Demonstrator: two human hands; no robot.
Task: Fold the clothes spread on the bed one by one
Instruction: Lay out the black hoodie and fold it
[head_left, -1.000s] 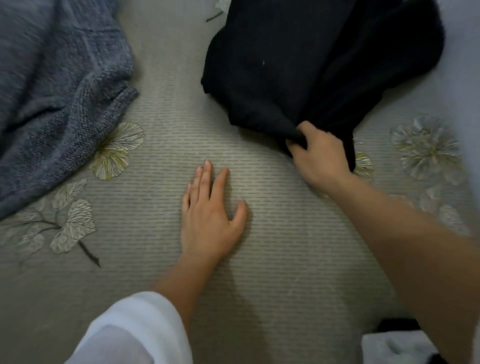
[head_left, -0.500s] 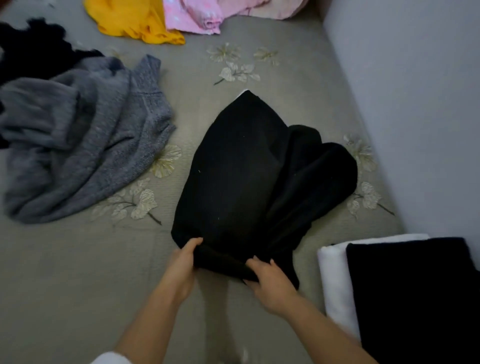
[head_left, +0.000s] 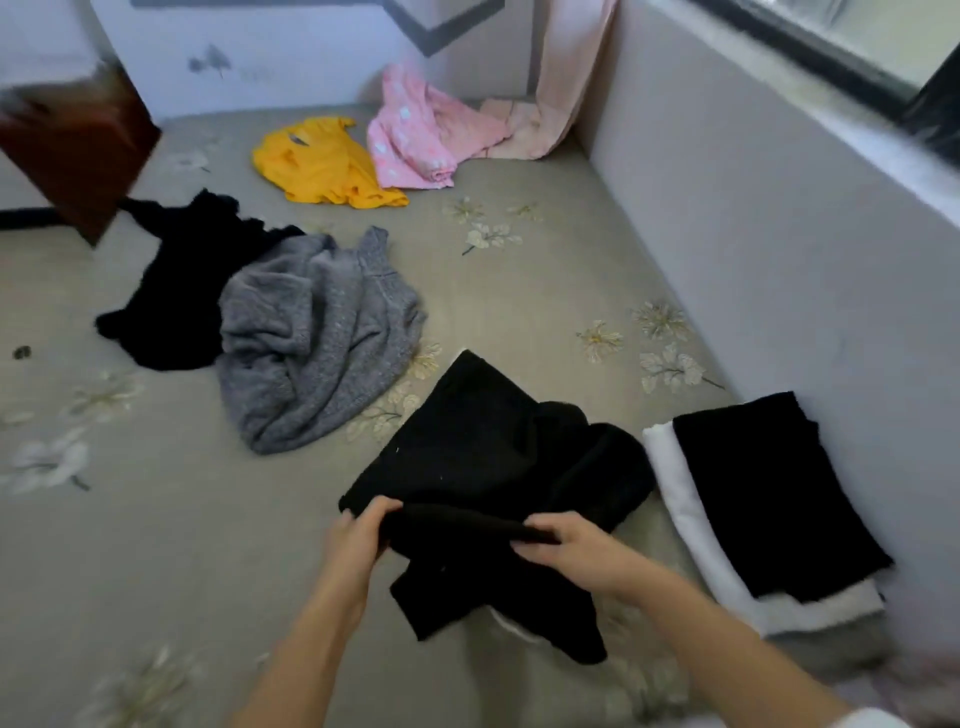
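M: Near hem of the black garment is now riding up off the bed; half a second back it was lying flat. Left hand and right hand are both clamping that hem, fingers curled round the fold.
K: Rest of it?
M: Lying crumpled mid-bed, one loose flap hanging below the hands. Just right, a folded black piece is sitting on a folded white piece beside the side wall.
K: Further out?
M: Grey knit sweater is slumping in a heap, touching a fuzzy black garment. Yellow top and pink garment are lying near the far wall. Sheet is showing a grey-green floral print.
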